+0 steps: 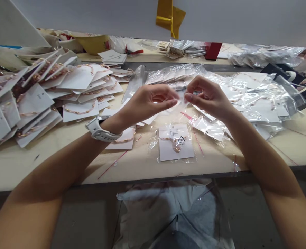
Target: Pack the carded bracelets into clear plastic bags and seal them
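My left hand (159, 98), with a white-strapped watch (103, 130) on its wrist, is raised over the middle of the table, thumb and index finger pinched. Facing it, my right hand (206, 95) also pinches thumb and index finger together. A faint, see-through haze shows between the blurred fingertips; I cannot make out what they hold. Below them a clear plastic bag (177, 142) lies flat, holding a white card with a beaded bracelet and a printed recycling mark. Under my left wrist is an unbagged bracelet card (124, 139).
Heaped bracelet cards (77, 77) cover the left side. Bagged cards (256, 98) pile up on the right. Behind stand a yellow bowl (92, 44) and a red block (213, 51). A pale panel with yellow tape (168, 15) hangs across the top. The table's dark front edge (142, 180) runs nearby.
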A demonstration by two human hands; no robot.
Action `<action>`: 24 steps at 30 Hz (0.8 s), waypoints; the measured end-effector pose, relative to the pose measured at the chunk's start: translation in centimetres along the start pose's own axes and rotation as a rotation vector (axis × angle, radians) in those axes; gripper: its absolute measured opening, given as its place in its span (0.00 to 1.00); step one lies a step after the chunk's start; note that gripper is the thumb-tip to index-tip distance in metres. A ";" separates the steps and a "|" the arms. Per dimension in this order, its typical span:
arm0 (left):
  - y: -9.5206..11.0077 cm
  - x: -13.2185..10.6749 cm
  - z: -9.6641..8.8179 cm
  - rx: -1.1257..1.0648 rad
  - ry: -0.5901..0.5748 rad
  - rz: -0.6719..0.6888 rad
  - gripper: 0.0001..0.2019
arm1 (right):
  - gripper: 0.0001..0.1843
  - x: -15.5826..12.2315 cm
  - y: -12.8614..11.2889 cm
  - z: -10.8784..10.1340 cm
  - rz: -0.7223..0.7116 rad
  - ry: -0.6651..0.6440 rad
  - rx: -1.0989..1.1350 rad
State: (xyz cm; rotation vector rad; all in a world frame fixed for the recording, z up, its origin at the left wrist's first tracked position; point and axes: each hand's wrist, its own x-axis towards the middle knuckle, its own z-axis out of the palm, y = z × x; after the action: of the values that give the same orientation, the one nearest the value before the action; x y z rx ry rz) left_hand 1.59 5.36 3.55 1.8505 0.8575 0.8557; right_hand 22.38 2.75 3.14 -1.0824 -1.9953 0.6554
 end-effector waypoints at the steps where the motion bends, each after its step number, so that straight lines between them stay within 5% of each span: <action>1: 0.0 0.0 0.0 0.000 0.009 -0.015 0.05 | 0.13 0.0 0.0 -0.1 -0.003 0.006 -0.002; 6: 0.4 -0.1 -0.2 0.015 0.090 0.005 0.02 | 0.18 0.5 0.6 -1.5 0.047 0.038 -0.010; 11: 0.5 0.0 -0.9 -0.174 0.093 0.157 0.04 | 0.28 0.6 1.7 -3.0 0.200 0.262 0.197; 14: 0.7 0.1 -0.9 -0.358 0.161 0.132 0.07 | 0.28 0.4 1.9 -3.0 0.307 0.051 0.327; 18: 1.2 0.2 -0.8 -0.346 0.301 0.022 0.06 | 0.29 0.3 1.9 -1.9 0.191 -0.339 0.373; 24: -0.9 1.8 -2.3 -0.386 0.238 -0.111 0.08 | 0.18 0.7 2.2 -0.7 0.259 -0.144 0.264</action>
State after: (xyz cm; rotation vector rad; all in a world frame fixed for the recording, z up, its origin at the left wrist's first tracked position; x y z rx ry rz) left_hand 0.43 8.12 3.87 1.3731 0.8615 1.1004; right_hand 23.76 4.53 2.19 -1.1661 -1.8358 1.1288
